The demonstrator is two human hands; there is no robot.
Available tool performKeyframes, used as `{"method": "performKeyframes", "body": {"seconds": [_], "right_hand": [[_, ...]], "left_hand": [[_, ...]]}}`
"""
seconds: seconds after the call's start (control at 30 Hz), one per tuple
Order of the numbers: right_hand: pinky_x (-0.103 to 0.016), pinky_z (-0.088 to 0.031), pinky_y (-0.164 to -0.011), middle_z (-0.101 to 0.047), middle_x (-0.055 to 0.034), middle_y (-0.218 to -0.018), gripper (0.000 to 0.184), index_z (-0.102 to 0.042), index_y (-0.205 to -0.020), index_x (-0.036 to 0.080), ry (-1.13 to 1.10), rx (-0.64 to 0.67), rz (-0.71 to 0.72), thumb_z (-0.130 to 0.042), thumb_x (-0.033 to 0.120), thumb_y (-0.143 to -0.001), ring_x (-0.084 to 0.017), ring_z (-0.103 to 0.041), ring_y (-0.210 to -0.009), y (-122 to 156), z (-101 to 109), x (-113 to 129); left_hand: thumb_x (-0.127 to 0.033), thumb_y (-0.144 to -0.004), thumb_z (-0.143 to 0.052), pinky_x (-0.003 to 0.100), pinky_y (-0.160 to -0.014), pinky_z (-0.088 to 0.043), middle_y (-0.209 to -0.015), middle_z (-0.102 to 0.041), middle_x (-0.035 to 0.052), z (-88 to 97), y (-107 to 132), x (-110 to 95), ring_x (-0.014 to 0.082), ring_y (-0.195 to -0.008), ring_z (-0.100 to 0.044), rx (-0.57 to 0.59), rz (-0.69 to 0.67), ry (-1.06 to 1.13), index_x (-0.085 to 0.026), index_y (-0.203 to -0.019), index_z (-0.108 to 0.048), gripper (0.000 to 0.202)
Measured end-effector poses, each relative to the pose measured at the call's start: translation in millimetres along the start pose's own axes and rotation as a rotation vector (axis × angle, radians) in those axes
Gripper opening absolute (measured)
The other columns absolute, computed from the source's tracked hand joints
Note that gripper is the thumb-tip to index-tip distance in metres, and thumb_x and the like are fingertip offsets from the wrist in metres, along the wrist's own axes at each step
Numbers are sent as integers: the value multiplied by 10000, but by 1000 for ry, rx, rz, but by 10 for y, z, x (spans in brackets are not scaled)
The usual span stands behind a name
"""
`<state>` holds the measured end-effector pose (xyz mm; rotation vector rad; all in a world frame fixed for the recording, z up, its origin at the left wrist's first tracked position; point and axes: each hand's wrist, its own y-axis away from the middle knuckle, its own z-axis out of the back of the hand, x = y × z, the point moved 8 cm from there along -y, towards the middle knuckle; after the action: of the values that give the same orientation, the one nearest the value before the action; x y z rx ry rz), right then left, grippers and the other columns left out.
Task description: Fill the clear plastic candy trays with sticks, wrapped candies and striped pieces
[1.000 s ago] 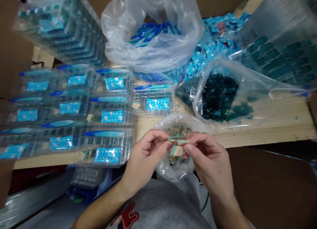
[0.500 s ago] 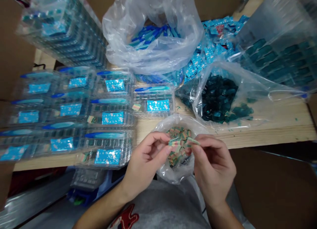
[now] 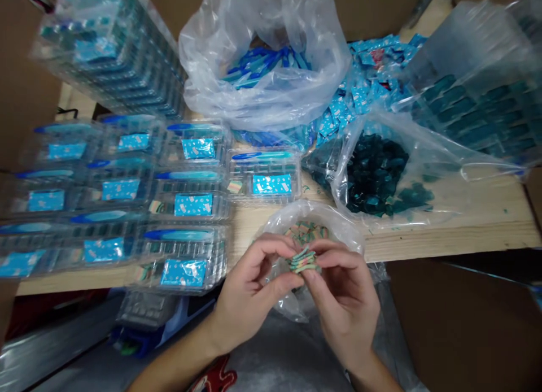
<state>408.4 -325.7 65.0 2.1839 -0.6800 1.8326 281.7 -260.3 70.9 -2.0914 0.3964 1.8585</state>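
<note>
My left hand [image 3: 254, 287] and my right hand [image 3: 345, 290] meet at the table's front edge. Their thumbs and fingers pinch a small stack of thin striped squares [image 3: 303, 260] in green, pink and yellow. Below and behind the stack, a clear plastic bag [image 3: 292, 211] stands open with many more striped squares [image 3: 311, 231] inside. Left of the bag lie rows of clear compartment trays [image 3: 220, 203], each with a blue pen-shaped stick [image 3: 186, 174] and a blue patterned packet [image 3: 193, 205]. The nearest single tray also has a striped piece [image 3: 235, 186] in it.
A large plastic bag [image 3: 258, 107] of blue sticks stands at the back, beside piled blue packets [image 3: 368, 92]. On the right, an open bag [image 3: 449, 180] contains dark teal pieces. Tall tray stacks [image 3: 127, 64] rise at the back left; more trays [image 3: 478, 109] stand back right.
My right hand has moved left and brought its striped piece against those in my left hand. Both hands are now together on one stack. The view has shifted slightly.
</note>
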Motion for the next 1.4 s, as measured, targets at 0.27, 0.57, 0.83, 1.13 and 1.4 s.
{"method": "performKeyframes", "body": {"seconds": [0.27, 0.57, 0.83, 1.13, 1.4], "right_hand": [[-200, -579, -778, -709, 14, -904, 149, -768, -974, 322, -15, 24, -99, -825, 320, -836, -130, -684, -856, -49, 3, -71], [-204, -585, -789, -719, -5, -923, 112, -735, -952, 278, 79, -15, -31, -773, 216, -867, -147, -694, -902, -6, 28, -53], [-208, -583, -765, -728, -23, -964, 148, -754, -952, 283, 138, 7, -51, -771, 184, -843, -166, -694, -932, -10, 17, -188], [-154, -511, -852, -684, 39, -914, 78, -753, -900, 307, -160, 111, -240, -797, 256, -860, -95, -640, -918, -60, -181, -238], [-126, -531, -810, -713, 39, -913, 113, -749, -899, 291, -81, 119, -246, -805, 218, -834, -87, -672, -893, -63, -131, -203]], "left_hand": [[-243, -858, -737, 142, -779, -582, -868, -761, -16, 67, 19, 31, 100, -836, -732, -56, 5, -72, -252, -923, -747, 67], [-147, -948, -592, 171, -788, -607, -997, -771, 54, 18, 118, -250, 123, -895, -741, -48, -345, -456, -225, -1216, -693, 297], [-191, -993, -514, 230, -744, -614, -933, -737, 91, 75, 104, -255, 149, -858, -717, -71, -456, -599, -155, -1285, -632, 317], [-123, -968, -547, 221, -902, -587, -1156, -707, 45, 132, 103, -96, 129, -1063, -686, 59, -218, -425, -323, -1367, -578, 447], [-83, -958, -534, 223, -837, -601, -1069, -721, 42, 92, 117, -132, 131, -981, -699, 82, -265, -444, -302, -1360, -588, 461]]}}
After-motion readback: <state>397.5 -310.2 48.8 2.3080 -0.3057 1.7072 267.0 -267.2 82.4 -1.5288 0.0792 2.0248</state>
